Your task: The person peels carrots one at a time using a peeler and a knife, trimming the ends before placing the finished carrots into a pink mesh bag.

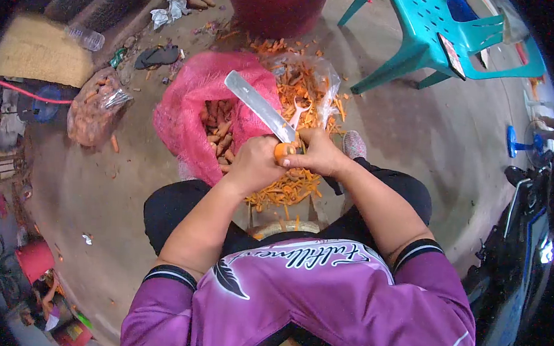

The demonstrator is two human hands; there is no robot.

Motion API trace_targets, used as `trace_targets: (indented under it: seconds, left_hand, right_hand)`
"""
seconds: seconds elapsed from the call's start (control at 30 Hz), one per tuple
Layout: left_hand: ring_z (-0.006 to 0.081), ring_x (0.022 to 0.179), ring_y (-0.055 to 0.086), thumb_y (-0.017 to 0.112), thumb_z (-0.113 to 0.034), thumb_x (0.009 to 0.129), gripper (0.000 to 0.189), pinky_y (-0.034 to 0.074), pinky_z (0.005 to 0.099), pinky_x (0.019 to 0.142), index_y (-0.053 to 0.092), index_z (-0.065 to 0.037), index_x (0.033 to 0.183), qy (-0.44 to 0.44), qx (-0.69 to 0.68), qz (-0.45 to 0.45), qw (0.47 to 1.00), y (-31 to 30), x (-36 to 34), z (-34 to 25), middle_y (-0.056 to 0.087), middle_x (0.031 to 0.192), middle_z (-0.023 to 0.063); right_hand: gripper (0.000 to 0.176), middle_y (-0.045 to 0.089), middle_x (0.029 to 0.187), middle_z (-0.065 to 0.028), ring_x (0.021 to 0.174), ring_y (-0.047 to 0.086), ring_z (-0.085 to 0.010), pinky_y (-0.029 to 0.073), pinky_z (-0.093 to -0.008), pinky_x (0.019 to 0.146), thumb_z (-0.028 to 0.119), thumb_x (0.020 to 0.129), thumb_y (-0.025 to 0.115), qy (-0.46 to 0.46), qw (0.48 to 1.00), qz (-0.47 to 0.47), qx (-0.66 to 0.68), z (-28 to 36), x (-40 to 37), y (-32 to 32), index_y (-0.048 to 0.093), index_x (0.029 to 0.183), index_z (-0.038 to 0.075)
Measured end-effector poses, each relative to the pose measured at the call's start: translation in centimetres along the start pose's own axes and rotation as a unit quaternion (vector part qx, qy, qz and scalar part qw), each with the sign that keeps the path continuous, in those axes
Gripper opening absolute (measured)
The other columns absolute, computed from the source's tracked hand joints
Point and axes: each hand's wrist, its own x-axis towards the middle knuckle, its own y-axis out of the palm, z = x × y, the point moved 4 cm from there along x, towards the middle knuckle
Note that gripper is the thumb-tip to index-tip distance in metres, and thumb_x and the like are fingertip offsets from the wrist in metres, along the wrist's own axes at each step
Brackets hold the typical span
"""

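My left hand (255, 164) is closed around a carrot (283, 152), whose orange cut end shows beside the thumb of my right hand. My right hand (319, 153) is wrapped on the hidden handle of a knife (259, 103). Its broad, long blade points up and to the left, over the edge of a pink mesh sack (190, 91). Inside the sack lie many brownish-orange roots (219, 128). Beyond my hands a pale peeler (301, 110) rests on orange peelings (295, 88) over clear plastic. More peelings (285, 189) are heaped below my hands.
A teal plastic chair (418, 39) with a phone (451, 55) on it stands at the upper right. A dark red tub (274, 8) is at the back. Left are a plastic bag of roots (93, 111) and a sandal (157, 57). A motorbike (513, 251) stands at the right.
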Motion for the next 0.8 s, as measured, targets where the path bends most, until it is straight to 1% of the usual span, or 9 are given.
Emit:
trace_targets:
  seconds: [0.1,0.27,0.37,0.47,0.57,0.67,0.73,0.77,0.8]
  left_hand:
    - [0.0263,0.071,0.057,0.063,-0.018,0.064,0.025,0.044,0.0348,0.062,0.055,-0.004,0.082,-0.027,-0.056,0.093,0.994,0.2,-0.3,0.1,0.058,0.080,0.0141]
    - [0.0204,0.073,0.055,0.067,-0.025,0.065,0.033,0.043,0.0318,0.066,0.054,-0.006,0.089,-0.094,-0.124,0.225,0.962,2.0,-1.2,2.3,0.057,0.079,0.0086]
    - [0.0193,0.077,0.054,0.066,-0.026,0.068,0.033,0.043,0.0300,0.069,0.054,-0.006,0.091,0.025,-0.140,0.248,0.958,2.5,-1.1,2.4,0.056,0.081,0.0076]
    - [0.0158,0.064,0.054,0.065,-0.023,0.071,0.026,0.043,0.0267,0.057,0.055,-0.006,0.087,-0.068,-0.324,0.234,0.914,3.5,-1.5,3.1,0.054,0.071,0.0056]
    - [0.0107,0.048,0.047,0.064,-0.019,0.073,0.018,0.036,0.0228,0.043,0.053,-0.006,0.082,-0.228,-0.426,0.337,0.808,3.7,-1.6,2.9,0.049,0.060,0.0017]
    - [0.0078,0.039,0.038,0.063,-0.018,0.074,0.017,0.029,0.0216,0.037,0.051,-0.007,0.076,-0.224,-0.493,0.219,0.812,3.1,-1.0,1.6,0.044,0.052,-0.0013]
    - [0.0076,0.042,0.038,0.063,-0.021,0.074,0.021,0.030,0.0202,0.039,0.049,-0.008,0.083,-0.250,-0.559,0.196,0.766,3.6,-0.7,2.4,0.044,0.058,-0.0005]
    - [0.0081,0.043,0.039,0.062,-0.024,0.075,0.022,0.030,0.0199,0.039,0.049,-0.009,0.085,-0.251,-0.598,0.172,0.741,3.6,-0.6,2.5,0.043,0.059,0.0000]
    - [0.0085,0.044,0.039,0.061,-0.027,0.077,0.024,0.031,0.0197,0.040,0.048,-0.010,0.086,-0.250,-0.636,0.149,0.715,3.5,-0.5,2.7,0.043,0.060,0.0006]
  right_hand:
    - [0.057,0.057,0.060,-0.0123,0.056,0.055,-0.0190,0.043,-0.0337,0.054,0.051,0.055,0.070,-0.061,0.997,0.020,0.042,0.1,0.0,0.5,0.059,0.072,-0.002]
    - [0.055,0.057,0.060,-0.0138,0.055,0.055,-0.0207,0.043,-0.0341,0.054,0.052,0.058,0.066,-0.080,0.993,0.089,0.004,0.8,-0.3,0.9,0.060,0.072,-0.001]
    - [0.055,0.057,0.060,-0.0146,0.056,0.057,-0.0214,0.043,-0.0344,0.054,0.052,0.059,0.065,-0.086,0.992,0.094,-0.002,1.6,-0.7,1.1,0.060,0.072,0.000]
    - [0.054,0.056,0.059,-0.0145,0.055,0.057,-0.0216,0.044,-0.0344,0.055,0.051,0.061,0.065,-0.071,0.994,0.060,-0.048,2.1,-0.7,0.7,0.059,0.073,-0.001]
    - [0.051,0.056,0.058,-0.0137,0.055,0.056,-0.0207,0.044,-0.0338,0.054,0.048,0.063,0.065,-0.022,0.999,0.017,-0.043,1.7,-0.5,0.3,0.059,0.073,-0.002]
    - [0.048,0.056,0.058,-0.0128,0.054,0.055,-0.0184,0.044,-0.0323,0.052,0.044,0.067,0.063,0.026,0.998,-0.042,0.029,1.4,-0.2,0.1,0.059,0.073,-0.003]
    - [0.048,0.056,0.058,-0.0124,0.054,0.055,-0.0174,0.043,-0.0317,0.052,0.044,0.068,0.062,0.053,0.990,-0.097,0.087,0.3,0.5,0.2,0.058,0.073,-0.003]
    - [0.049,0.056,0.060,-0.0137,0.055,0.056,-0.0203,0.043,-0.0328,0.053,0.045,0.069,0.061,0.148,0.972,-0.078,0.166,-0.8,0.5,0.1,0.058,0.075,-0.003]
    - [0.049,0.056,0.060,-0.0141,0.057,0.056,-0.0215,0.043,-0.0335,0.053,0.045,0.069,0.061,0.143,0.978,-0.122,0.092,-1.1,0.7,-0.7,0.058,0.074,-0.003]
